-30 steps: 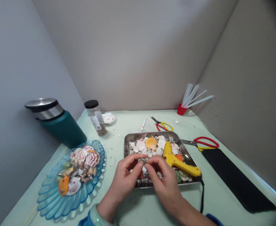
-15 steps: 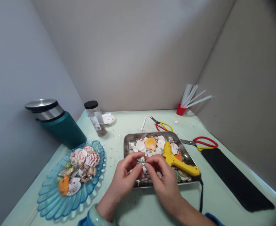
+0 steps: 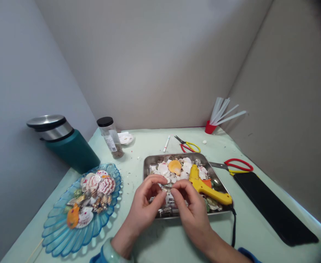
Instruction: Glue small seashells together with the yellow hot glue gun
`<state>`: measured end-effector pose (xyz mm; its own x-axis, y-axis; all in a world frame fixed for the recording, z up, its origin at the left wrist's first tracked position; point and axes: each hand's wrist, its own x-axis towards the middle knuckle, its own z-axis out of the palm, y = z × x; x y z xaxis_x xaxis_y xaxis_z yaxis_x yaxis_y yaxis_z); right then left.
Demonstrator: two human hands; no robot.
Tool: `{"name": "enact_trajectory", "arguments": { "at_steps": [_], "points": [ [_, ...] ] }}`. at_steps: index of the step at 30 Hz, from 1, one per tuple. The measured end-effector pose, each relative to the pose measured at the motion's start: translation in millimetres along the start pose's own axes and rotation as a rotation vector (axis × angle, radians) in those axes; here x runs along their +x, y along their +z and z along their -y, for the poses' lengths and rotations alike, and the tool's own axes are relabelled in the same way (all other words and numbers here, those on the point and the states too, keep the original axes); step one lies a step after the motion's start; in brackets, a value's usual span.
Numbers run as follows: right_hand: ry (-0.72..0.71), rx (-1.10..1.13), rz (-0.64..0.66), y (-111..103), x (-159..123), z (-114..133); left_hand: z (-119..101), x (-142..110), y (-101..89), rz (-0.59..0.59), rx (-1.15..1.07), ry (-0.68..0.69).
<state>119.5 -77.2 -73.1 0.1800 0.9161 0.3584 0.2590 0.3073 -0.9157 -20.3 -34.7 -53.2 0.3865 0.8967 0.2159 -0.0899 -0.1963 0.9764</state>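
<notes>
Both hands are over the near side of a metal tray filled with seashells. My right hand pinches a small, thin, greyish metallic piece between thumb and index finger; its exact kind is too small to make out. Just left of that piece, my left hand has its thumb and index finger apart, with nothing gripped between them. A yellow glue gun lies across the tray's right side, beside my right hand. Under the hands are white shells and an orange shell, with dark metallic pieces along the near edge.
A blue glass dish of shells stands at left, near a teal bottle and a black-lidded jar. Scissors, more scissors, a white marker, a black pouch and a red cup with glue sticks surround the tray.
My left thumb and index finger have parted from the small piece, which stays in my right fingers. The piece has turned slightly; both hands remain over the tray.
</notes>
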Motion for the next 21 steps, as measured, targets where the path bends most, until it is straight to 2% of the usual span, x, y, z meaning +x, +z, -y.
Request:
{"name": "enact_trajectory", "arguments": {
  "at_steps": [8, 21],
  "points": [
    [0.006, -0.018, 0.004, -1.1, 1.6, 3.6, 0.2, -1.4, -0.5, 0.007, -0.103, -0.068],
    [0.096, 0.001, 0.031, -3.6, 2.3, 2.2, -3.4, -0.7, 0.4, -0.021, -0.056, -0.192]
  ]
}}
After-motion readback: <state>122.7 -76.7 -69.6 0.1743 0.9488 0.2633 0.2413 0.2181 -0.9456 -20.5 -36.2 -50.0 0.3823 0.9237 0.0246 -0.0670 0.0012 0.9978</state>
